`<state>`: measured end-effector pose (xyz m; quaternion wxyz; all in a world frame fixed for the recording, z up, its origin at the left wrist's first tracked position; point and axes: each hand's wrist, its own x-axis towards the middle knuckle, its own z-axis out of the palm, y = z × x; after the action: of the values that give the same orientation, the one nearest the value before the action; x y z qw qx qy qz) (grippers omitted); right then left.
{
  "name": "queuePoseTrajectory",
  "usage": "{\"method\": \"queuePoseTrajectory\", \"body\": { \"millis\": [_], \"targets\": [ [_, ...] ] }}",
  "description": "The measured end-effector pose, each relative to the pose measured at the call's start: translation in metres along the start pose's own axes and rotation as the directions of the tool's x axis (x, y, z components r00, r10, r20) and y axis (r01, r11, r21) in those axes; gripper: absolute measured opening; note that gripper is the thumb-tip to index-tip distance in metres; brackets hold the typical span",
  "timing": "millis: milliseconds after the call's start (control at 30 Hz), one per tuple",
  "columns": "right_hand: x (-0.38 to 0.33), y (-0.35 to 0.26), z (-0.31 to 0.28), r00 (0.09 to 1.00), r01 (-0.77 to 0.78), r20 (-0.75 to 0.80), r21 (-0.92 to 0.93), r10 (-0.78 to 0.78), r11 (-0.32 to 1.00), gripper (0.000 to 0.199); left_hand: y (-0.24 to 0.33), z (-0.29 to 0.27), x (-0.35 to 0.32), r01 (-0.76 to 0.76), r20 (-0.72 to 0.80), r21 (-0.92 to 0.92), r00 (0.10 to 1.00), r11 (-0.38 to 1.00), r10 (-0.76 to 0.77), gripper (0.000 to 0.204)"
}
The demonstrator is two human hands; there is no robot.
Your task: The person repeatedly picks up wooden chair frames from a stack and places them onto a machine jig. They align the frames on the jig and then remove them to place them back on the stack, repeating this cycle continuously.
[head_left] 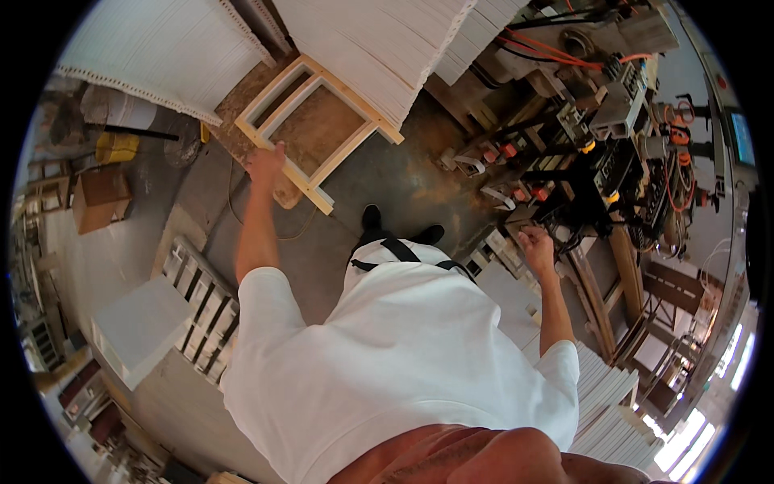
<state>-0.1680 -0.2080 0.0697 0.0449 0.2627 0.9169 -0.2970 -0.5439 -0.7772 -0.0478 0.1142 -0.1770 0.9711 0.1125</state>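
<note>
My left hand [264,164] is closed on the near left side of a wooden frame [351,179]. The frame has pale rails, white inner faces, a large opening and a narrower one beside it. It stands ahead of me, against tall stacks of white panels. Out to the right, my right hand [535,244] is held apart from the frame, near the machine. Its fingers are curled in, and I see nothing in them.
White panel stacks [363,40] rise ahead, with another stack [613,403] behind my right side. A machine [564,153] with cables and clamps fills the right. On the left are a slatted pallet [201,294], a white block-shaped object [141,323] and a cardboard box [101,199].
</note>
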Motion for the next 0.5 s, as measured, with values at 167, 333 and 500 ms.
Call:
{"method": "queuePoseTrajectory", "body": {
  "millis": [167,333,500],
  "targets": [
    [-0.050,0.020,0.027,0.981,-0.184,-0.051,0.029,0.185,0.983,0.030,0.070,-0.020,-0.091,-0.729,-0.068,-0.045,0.684,0.683,0.726,0.054],
    [-0.070,-0.003,0.013,0.977,-0.174,-0.110,0.074,0.182,0.982,0.026,0.087,0.029,-0.109,-0.522,0.181,-0.042,0.835,0.852,0.520,0.041],
    [-0.107,0.038,0.008,0.949,-0.166,-0.259,0.072,0.179,0.984,0.024,0.090,0.047,-0.096,-0.522,0.150,0.013,0.844,0.853,0.515,0.035]
  ]
}}
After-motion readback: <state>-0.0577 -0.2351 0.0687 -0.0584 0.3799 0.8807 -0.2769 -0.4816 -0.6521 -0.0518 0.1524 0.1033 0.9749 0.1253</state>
